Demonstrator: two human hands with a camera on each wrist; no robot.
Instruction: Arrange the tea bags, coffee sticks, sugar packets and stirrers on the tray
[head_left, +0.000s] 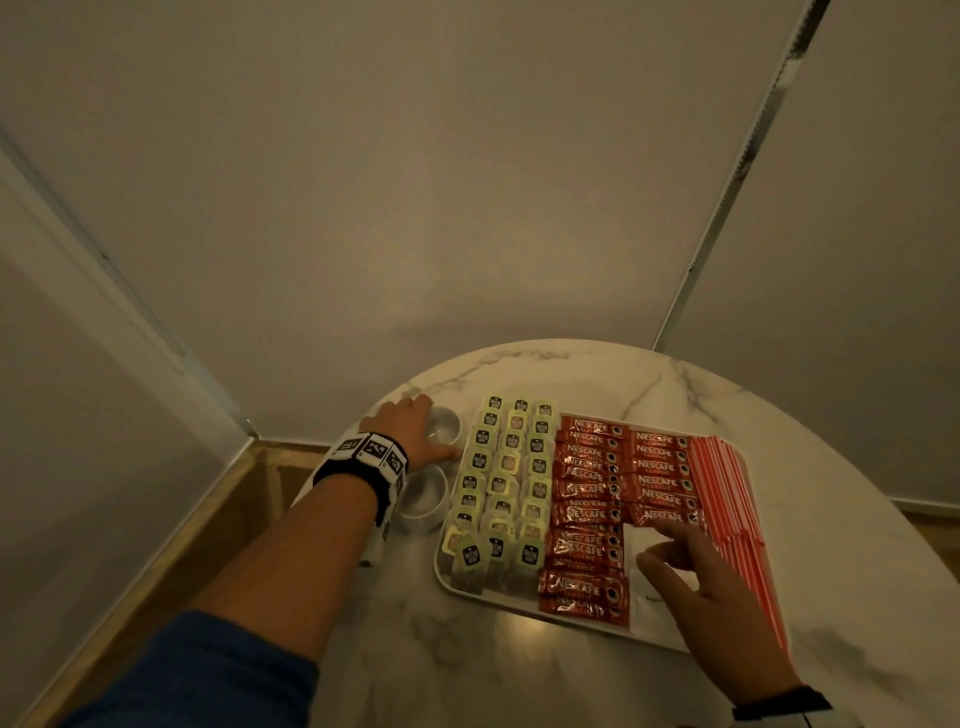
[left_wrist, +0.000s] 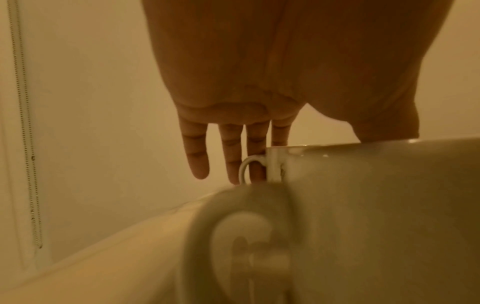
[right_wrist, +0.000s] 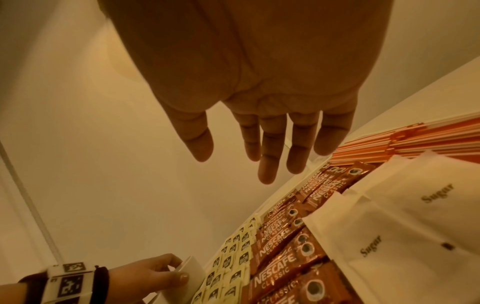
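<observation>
Roughly by size, largest first:
Surface (head_left: 649, 379): round, marble-patterned, carrying the tray and two cups.
Tray (head_left: 524, 607): white, on the surface, filled in columns.
Left arm: stretched forward over the near cup (head_left: 423, 493), blue sleeve at the elbow, marker band on the wrist.
Stirrers (head_left: 737, 499): red-and-white bundle along the tray's right edge.
Coffee sticks (head_left: 587, 488): red, two columns mid-tray; the right column stops short of the near end.
Tea bags (head_left: 506, 467): three columns at the tray's left side.
Sugar packets (right_wrist: 405, 222): white, overlapping, in the tray's near part between sticks and stirrers.
Right hand (head_left: 696, 577): low over the sugar packets, palm down, fingers (right_wrist: 267, 164) straight and slightly apart, holding nothing.
Left hand (head_left: 410, 428): over the far cup (head_left: 445, 427), thumb and fingers curved around its rim and wall.
</observation>
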